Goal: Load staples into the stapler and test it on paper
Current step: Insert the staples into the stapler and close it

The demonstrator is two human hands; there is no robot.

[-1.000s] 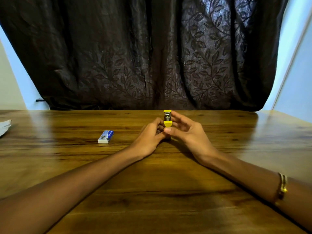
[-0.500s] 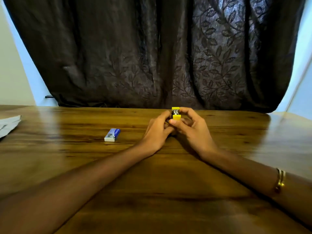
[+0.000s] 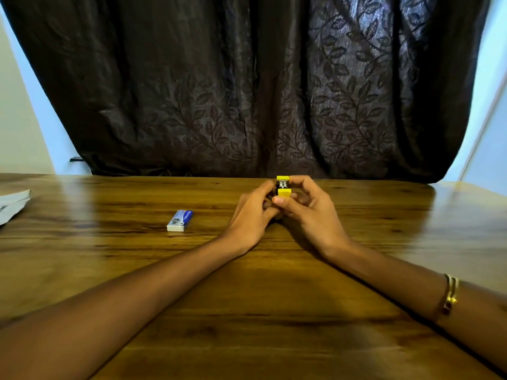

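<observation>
Right now both my hands meet at the middle of the frame, far out over the wooden bench point(image 3: 274, 297), and between them I hold a small yellow stapler point(image 3: 283, 187). My left hand point(image 3: 251, 218) comes in from the lower left with its fingers curled against the stapler's left side. My right hand point(image 3: 310, 212) comes in from the lower right; its fingers curl over the top and right side of the stapler, and its thumb presses just below the lower yellow part. The stapler faces me end-on: a yellow piece on top, a yellow piece below, and a dark gap with a bit of shiny metal between them. Whether it rests on the bench or is lifted off it, I cannot tell, since my fingers hide its underside.

Left of my hands, well apart from them, a small white and blue box point(image 3: 180, 221) lies flat on the bench. At the far left edge of the frame some white paper point(image 3: 12, 201) lies on the bench, partly cut off by the frame. On my right forearm, at the lower right, I wear a gold bracelet point(image 3: 450, 297). Across the upper half of the frame hangs a dark curtain point(image 3: 247, 91) with a leaf pattern, with pale wall showing at both sides.
</observation>
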